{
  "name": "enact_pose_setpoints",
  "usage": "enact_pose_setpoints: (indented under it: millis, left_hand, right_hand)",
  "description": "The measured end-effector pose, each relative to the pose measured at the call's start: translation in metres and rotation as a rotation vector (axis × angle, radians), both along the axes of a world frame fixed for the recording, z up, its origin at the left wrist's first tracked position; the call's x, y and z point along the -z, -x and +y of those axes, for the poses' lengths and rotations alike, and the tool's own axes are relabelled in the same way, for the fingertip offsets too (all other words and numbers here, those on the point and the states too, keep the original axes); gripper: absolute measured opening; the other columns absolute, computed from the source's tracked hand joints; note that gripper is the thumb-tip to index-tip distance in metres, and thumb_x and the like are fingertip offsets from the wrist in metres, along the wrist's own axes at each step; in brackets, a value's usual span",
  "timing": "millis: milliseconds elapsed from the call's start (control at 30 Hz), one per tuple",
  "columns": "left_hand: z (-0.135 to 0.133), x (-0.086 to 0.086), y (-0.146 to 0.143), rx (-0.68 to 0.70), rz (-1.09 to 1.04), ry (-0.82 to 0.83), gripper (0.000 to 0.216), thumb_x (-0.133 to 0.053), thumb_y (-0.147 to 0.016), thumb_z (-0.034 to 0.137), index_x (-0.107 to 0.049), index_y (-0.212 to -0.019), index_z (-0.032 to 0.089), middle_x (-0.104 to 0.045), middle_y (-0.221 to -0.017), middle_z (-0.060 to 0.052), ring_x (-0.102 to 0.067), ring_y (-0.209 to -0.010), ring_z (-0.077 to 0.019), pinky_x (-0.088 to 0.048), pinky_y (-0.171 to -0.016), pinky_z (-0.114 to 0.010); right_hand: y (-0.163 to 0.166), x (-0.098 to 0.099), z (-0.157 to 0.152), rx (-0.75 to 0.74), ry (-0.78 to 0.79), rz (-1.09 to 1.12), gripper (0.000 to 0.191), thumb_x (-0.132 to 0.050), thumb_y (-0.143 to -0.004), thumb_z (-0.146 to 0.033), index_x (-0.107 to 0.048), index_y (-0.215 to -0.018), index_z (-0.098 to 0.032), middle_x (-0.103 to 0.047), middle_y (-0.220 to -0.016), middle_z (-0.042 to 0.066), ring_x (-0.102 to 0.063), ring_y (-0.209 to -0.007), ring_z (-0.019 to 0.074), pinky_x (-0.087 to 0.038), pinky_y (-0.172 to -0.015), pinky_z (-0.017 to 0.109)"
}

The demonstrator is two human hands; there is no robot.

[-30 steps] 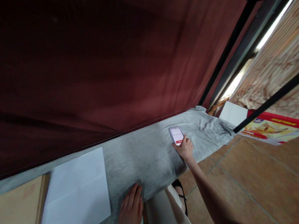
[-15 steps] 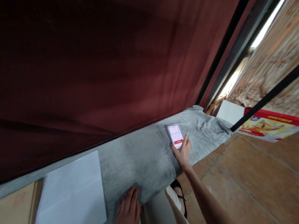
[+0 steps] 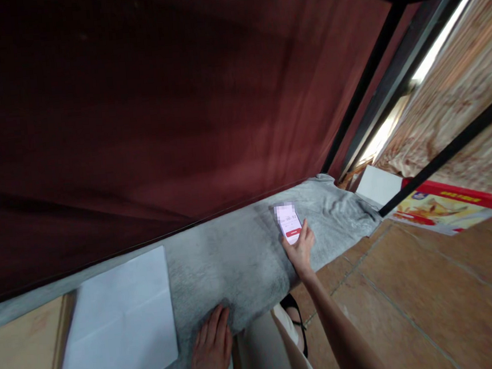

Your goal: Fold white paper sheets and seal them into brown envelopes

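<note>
A dark red hanging [image 3: 172, 128] rises along the far side of the bench [image 3: 239, 254], meeting it in a long straight line. The brown tiled floor [image 3: 406, 297] spreads below the bench's near edge and past its right end. Beyond that end is a brown-and-cream patterned fabric [image 3: 468, 119], somewhat blurred. The bench is draped in mottled grey cloth, smooth over its middle and crumpled toward the right end. On its left part lies a white sheet [image 3: 120, 327] with a faint crease across it, right against a tan board [image 3: 19, 353] at the left end. A red, white and yellow printed box [image 3: 442, 210] is just past the bench's right end. The person's pale trousers [image 3: 265, 355] show at the near edge, with a black sandal [image 3: 300, 323] below.

The hands are well apart. The left hand [image 3: 211, 348] lies palm down on the bench's near edge, fingers outstretched side by side; what the palm covers is hidden. The right hand [image 3: 300, 251], over the right part of the bench, grips the lower end of a phone [image 3: 289, 224] between thumb and fingers. Its lit screen faces up, pixelated at the top, with a red button [image 3: 294, 233] low down. Whether the phone touches the cloth cannot be told.
</note>
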State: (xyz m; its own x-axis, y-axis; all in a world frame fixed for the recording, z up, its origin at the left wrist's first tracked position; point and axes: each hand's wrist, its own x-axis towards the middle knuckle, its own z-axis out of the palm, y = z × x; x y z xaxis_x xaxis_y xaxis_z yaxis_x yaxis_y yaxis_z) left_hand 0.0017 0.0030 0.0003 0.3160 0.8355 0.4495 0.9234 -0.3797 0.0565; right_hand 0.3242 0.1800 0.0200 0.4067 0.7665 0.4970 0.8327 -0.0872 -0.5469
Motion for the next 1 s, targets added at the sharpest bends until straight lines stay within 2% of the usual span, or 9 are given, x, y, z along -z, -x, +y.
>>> enact_pose_setpoints:
  millis: [367, 667, 833, 900, 1000]
  left_hand:
    - [0.0, -0.001, 0.0, 0.015, 0.034, -0.024, 0.041, -0.043, -0.096, 0.02, -0.061, -0.133, 0.019, -0.063, -0.138, -0.008, -0.062, -0.12, -0.0229, -0.048, -0.099, -0.037]
    - [-0.001, 0.0, 0.001, 0.006, 0.017, 0.025, 0.042, -0.043, -0.097, 0.02, -0.058, -0.136, 0.018, -0.064, -0.137, -0.009, -0.061, -0.122, -0.0218, -0.048, -0.102, -0.037]
    - [0.003, -0.021, 0.001, 0.078, 0.187, 0.138, 0.053, -0.04, -0.091, 0.009, -0.057, -0.139, 0.023, -0.063, -0.138, -0.009, -0.059, -0.126, -0.023, -0.048, -0.103, -0.04]
    - [0.005, -0.033, -0.003, 0.084, 0.245, 0.197, 0.052, -0.04, -0.089, 0.006, -0.059, -0.136, 0.02, -0.065, -0.135, -0.01, -0.06, -0.123, -0.0225, -0.048, -0.103, -0.039]
    - [0.007, -0.043, -0.008, 0.144, 0.31, 0.203, 0.043, -0.043, -0.091, 0.007, -0.061, -0.129, 0.016, -0.068, -0.128, -0.012, -0.061, -0.121, -0.0233, -0.046, -0.103, -0.039]
  right_hand:
    - [0.0, 0.001, 0.001, 0.006, 0.033, 0.008, 0.094, -0.055, -0.084, -0.055, -0.014, -0.158, -0.013, -0.045, -0.134, 0.022, -0.044, -0.121, 0.036, -0.039, -0.102, 0.053]
    - [-0.004, 0.002, 0.002, 0.014, 0.063, -0.107, 0.091, -0.055, -0.082, -0.052, -0.021, -0.155, -0.011, -0.05, -0.124, 0.021, -0.049, -0.113, 0.0371, -0.042, -0.095, 0.053]
    - [-0.004, 0.003, 0.002, 0.057, 0.17, -0.127, 0.092, -0.058, -0.08, -0.051, -0.024, -0.154, -0.008, -0.054, -0.119, 0.022, -0.052, -0.107, 0.0381, -0.042, -0.092, 0.051]
    - [-0.006, 0.005, 0.001, 0.045, 0.211, -0.147, 0.093, -0.058, -0.08, -0.052, -0.025, -0.154, -0.007, -0.055, -0.119, 0.023, -0.052, -0.106, 0.0389, -0.04, -0.093, 0.052]
    - [-0.009, 0.009, 0.0, 0.047, 0.231, -0.174, 0.093, -0.057, -0.081, -0.055, -0.026, -0.154, -0.006, -0.054, -0.122, 0.025, -0.052, -0.108, 0.0408, -0.038, -0.094, 0.054]
